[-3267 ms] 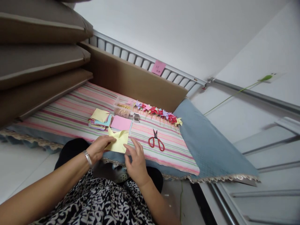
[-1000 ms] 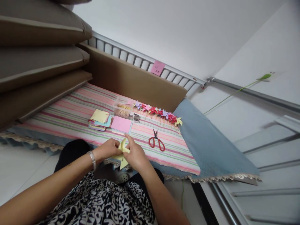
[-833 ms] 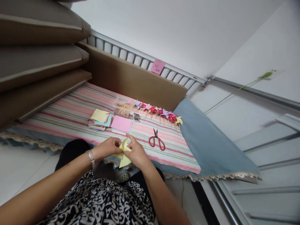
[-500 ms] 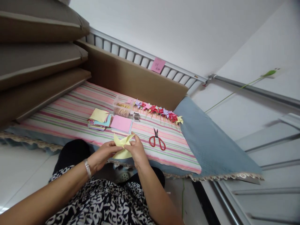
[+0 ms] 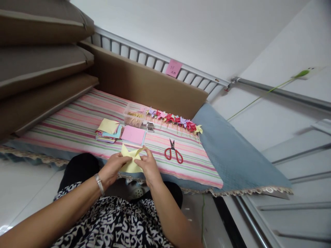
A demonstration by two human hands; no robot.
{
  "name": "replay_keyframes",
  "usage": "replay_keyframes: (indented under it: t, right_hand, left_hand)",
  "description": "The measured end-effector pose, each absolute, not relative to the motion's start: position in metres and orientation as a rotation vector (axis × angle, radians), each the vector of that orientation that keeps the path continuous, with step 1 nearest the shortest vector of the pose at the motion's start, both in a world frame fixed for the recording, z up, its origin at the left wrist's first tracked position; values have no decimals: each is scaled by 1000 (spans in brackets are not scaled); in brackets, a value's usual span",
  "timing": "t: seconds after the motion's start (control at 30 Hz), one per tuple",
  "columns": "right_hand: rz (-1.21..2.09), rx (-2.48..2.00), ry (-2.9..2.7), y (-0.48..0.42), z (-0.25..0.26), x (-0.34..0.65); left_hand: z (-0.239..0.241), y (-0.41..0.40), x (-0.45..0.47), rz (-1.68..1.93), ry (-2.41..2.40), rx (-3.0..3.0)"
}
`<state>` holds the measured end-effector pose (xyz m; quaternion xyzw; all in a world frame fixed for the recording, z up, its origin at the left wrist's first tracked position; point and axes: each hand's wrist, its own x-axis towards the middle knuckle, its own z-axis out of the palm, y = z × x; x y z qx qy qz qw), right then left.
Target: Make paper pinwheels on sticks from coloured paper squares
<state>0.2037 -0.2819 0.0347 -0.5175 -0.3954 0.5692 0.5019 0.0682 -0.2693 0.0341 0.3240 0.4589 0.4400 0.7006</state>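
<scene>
A yellow paper pinwheel (image 5: 131, 166), partly folded, is held between both hands above the front edge of the striped cloth. My left hand (image 5: 113, 167) pinches it from the left, thumb near its middle. On the other side my right hand (image 5: 149, 166) grips it, thumb at the centre and fingers by a curled corner. Red-handled scissors (image 5: 173, 151) lie on the cloth to the right. Beyond the hands are a stack of coloured paper squares (image 5: 108, 126) and a pile topped by a pink sheet (image 5: 133, 134).
A clear plastic box (image 5: 134, 115) holds thin wooden sticks, with a small metallic item (image 5: 150, 127) beside it. Finished pinwheels (image 5: 178, 121) on sticks lie in a row at the back. A brown board (image 5: 144, 81) stands behind them; brown cushions (image 5: 46, 65) are piled at left.
Both hands have shifted slightly left with the yellow paper. My left thumb has moved in nearer the paper's middle. The camera view has tilted a little.
</scene>
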Motion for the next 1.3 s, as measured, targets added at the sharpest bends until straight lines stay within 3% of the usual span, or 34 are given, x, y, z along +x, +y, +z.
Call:
replay_keyframes:
  t: [0.13,0.33,0.5,0.77,1.3]
  right_hand:
    - [1215,-1339,-1146,-293,23,216]
    - [325,-1333,-1753,-328,26,226]
    - [-23,-1383,-1992,-331,27,210]
    - [-211,-1358,-1981,-314,22,206]
    - [-158,-1427,-1971,-328,35,209]
  left_hand:
    - [39,-261,59,986,1067,711]
    - [54,-256,50,974,1087,685]
    - [59,-257,53,943,1065,672]
    - [59,-257,55,951,1086,686]
    - [57,-257,58,938,1130,754]
